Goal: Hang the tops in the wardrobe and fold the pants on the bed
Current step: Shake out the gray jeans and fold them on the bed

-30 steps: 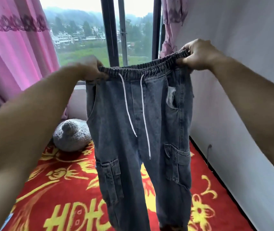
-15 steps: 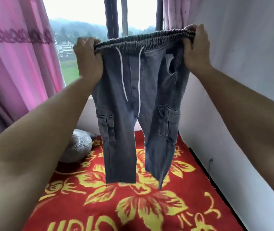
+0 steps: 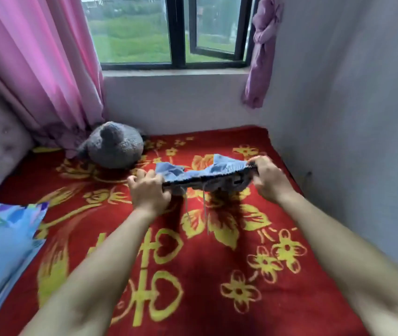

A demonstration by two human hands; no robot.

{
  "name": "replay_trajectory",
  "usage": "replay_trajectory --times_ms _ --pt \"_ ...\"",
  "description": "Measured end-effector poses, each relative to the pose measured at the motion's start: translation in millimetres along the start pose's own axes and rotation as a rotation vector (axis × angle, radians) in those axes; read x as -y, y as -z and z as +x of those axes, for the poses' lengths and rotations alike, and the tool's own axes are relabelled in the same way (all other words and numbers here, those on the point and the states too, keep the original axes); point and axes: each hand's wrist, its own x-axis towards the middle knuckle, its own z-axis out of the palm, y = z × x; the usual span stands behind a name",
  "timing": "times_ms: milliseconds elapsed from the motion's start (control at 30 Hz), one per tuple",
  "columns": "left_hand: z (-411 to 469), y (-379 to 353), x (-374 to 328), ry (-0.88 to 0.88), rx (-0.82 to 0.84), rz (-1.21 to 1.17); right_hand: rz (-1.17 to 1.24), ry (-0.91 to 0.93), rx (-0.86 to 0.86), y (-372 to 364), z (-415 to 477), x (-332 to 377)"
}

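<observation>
- The pants (image 3: 207, 177) are thick jean cloth, dull and a bit rough.
- The blanket (image 3: 217, 275) is fuzzy, soft-looking cloth.
- The toy (image 3: 114, 146) is fluffy, curly fur cloth.
- The curtain (image 3: 35, 69) is thin, smooth cloth with a little shine.
- The pillow (image 3: 1, 243) is smooth cloth.
- The window frame (image 3: 177, 32) is dark, hard and smooth; metal or plastic, I cannot tell.
- The wall (image 3: 350, 105) is flat and dull.

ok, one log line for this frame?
pants: held low over bed, drawstrings hanging | left hand: grips waistband | right hand: grips waistband | fold: not begun
</observation>
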Motion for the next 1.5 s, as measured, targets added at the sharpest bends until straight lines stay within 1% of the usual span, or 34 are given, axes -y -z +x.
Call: replay_trajectory --times_ms 67,133,200,267,333,433,500,533,600,667,700,767,867,933,967,1000,1033,1100,1167,1200,1267,1333,1400,1500 --pt "-50.7 -53.9 12.5 -0.047 0.25 0.115 -0.186 -0.018 0.216 -50.8 -46.3 -20.4" --pt "-95.1 -96.7 22.2 -0.102 0.439 0.155 -0.357 -0.009 0.409 -92.1 -87.0 -36.1" --pt "-134.7 -125.3 26.2 -0.142 0.578 0.165 -0.429 -0.038 0.555 -122.5 -124.5 -45.6" --pt "-168.4 -142.7 27.9 -0.183 0.654 0.163 -0.449 -0.062 0.659 -144.9 -158.4 -50.1" --pt "-194.1 -152.3 28.8 -0.218 0.705 0.167 -0.467 -0.059 0.717 -160.5 -190.0 -52.3" --pt "-222.3 -159.9 26.0 -0.274 0.771 0.254 -0.487 -0.011 0.77 -176.0 -229.3 -56.9" --pt "-241.0 -169.6 23.9 -0.315 0.769 0.285 -0.475 0.015 0.811 -188.8 -252.7 -63.7" --pt "-250.7 -179.4 24.1 -0.331 0.749 0.28 -0.458 0.024 0.829 -198.1 -262.7 -68.6" --pt "-274.3 -207.0 26.3 -0.326 0.765 0.28 -0.407 0.034 0.876 -222.5 -285.4 -80.3" --pt "-298.9 -241.8 29.0 -0.305 0.816 0.317 -0.379 0.039 0.923 -253.2 -309.4 -92.9" --pt "-312.5 -259.0 29.8 -0.302 0.87 0.341 -0.367 0.031 0.955 -270.3 -322.9 -99.4" --pt "-338.9 -293.1 29.8 -0.259 0.948 0.374 -0.348 -0.029 1.009 -305.6 -352.6 -112.8" --pt "-370.1 -336.0 25.0 -0.198 1.074 0.421 -0.317 -0.147 1.044 -351.1 -388.6 -126.8" --pt "-381.7 -355.4 20.4 -0.163 1.154 0.438 -0.274 -0.184 1.063 -371.5 -396.2 -131.7" --pt "-381.9 -361.0 15.4 -0.124 1.171 0.435 -0.234 -0.232 1.069 -376.7 -393.3 -133.8" --pt "-382.2 -366.4 10.4 -0.087 1.15 0.408 -0.198 -0.283 1.075 -380.2 -390.4 -136.8" --pt "-379.8 -369.1 5.1 -0.048 1.093 0.353 -0.168 -0.32 1.076 -381.4 -386.0 -140.6" --pt "-368.8 -367.9 -2.9 -0.027 0.908 0.231 -0.12 -0.308 1.03 -376.9 -375.2 -146.7" --pt "-353.4 -368.4 -5.9 -0.056 0.725 0.157 -0.06 -0.239 0.845 -368.3 -360.9 -151.1" --pt "-345.1 -370.5 -6.6 -0.061 0.668 0.128 -0.039 -0.2 0.732 -366.1 -353.1 -153.8" --pt "-327.7 -377.3 -8.8 -0.044 0.64 0.073 -0.049 -0.147 0.554 -366.2 -335.4 -158.4" --pt "-310.0 -386.3 -11.0 0.006 0.662 0.036 -0.1 -0.144 0.468 -372.7 -318.6 -161.3" --pt "-292.4 -400.1 -11.3 0.037 0.676 0.037 -0.145 -0.148 0.456 -382.5 -306.3 -163.6" --pt "-273.1 -422.1 -6.7 0.043 0.68 0.069 -0.195 -0.123 0.552 -400.1 -296.0 -165.3"
